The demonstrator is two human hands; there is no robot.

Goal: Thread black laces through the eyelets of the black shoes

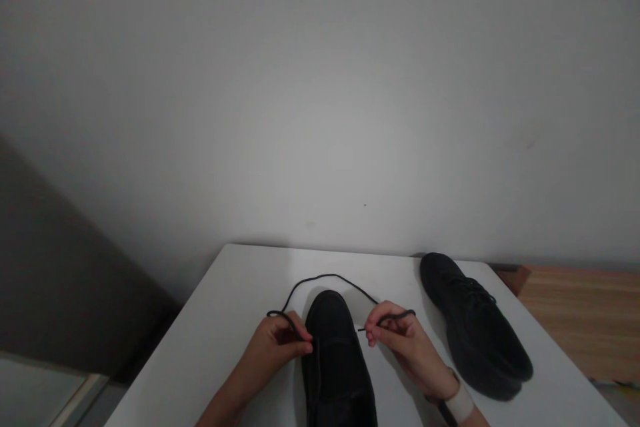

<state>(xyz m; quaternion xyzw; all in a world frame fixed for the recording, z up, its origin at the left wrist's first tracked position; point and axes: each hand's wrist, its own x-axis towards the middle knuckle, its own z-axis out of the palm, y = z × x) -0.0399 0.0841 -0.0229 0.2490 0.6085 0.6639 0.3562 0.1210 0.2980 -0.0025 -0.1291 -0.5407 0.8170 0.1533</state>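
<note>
A black shoe [332, 320] lies on the white table with its toe pointing away from me. One black shoelace [327, 275] arcs over the table beyond the toe and runs to both hands. At the shoe's left edge, my left hand [283, 340] pinches one part of the lace against the upper. My right hand [397, 333], just right of the shoe, closes on the other part, and a short tip sticks out from its fingers toward the shoe. Whether the lace passes through an eyelet on the left is too dark to tell.
A second black shoe [470, 327], with its lace in place, rests at the right of the white table [240, 280]. Behind the table rises a plain wall [320, 113]. A wooden surface [585, 320] stands right of the table, and a pale piece of furniture [45, 390] lower left.
</note>
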